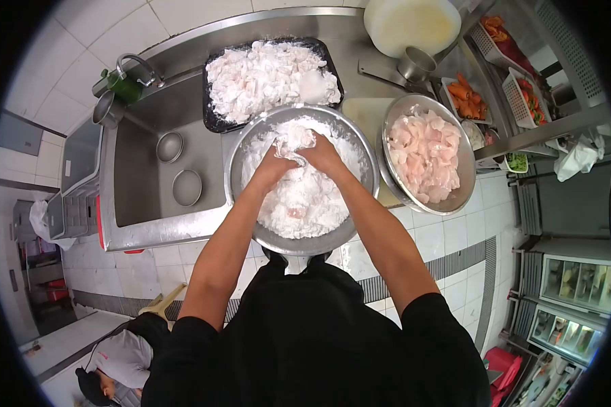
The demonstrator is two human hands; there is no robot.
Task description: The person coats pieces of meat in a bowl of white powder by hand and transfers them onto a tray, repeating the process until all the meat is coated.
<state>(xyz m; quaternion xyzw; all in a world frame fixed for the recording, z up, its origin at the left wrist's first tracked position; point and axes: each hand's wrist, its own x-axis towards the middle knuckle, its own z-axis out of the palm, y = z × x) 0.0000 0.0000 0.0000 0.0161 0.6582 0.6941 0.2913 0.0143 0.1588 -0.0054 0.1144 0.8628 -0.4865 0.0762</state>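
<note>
Both hands are inside a large steel bowl [241,156] heaped with white flour and meat pieces. My left hand [275,163] and my right hand [323,154] meet near the bowl's far side and together grip a floured piece of meat [293,141] between them. Behind the bowl lies a black tray [214,122] piled with floured meat pieces. To the right stands a second steel bowl [463,193] holding raw pale pink meat slices.
A steel sink [139,183] with two small bowls and a tap [139,68] lies to the left. A round white board [414,24], a metal cup [415,64] and baskets of vegetables [468,98] stand at back right. Another person [119,370] crouches at bottom left.
</note>
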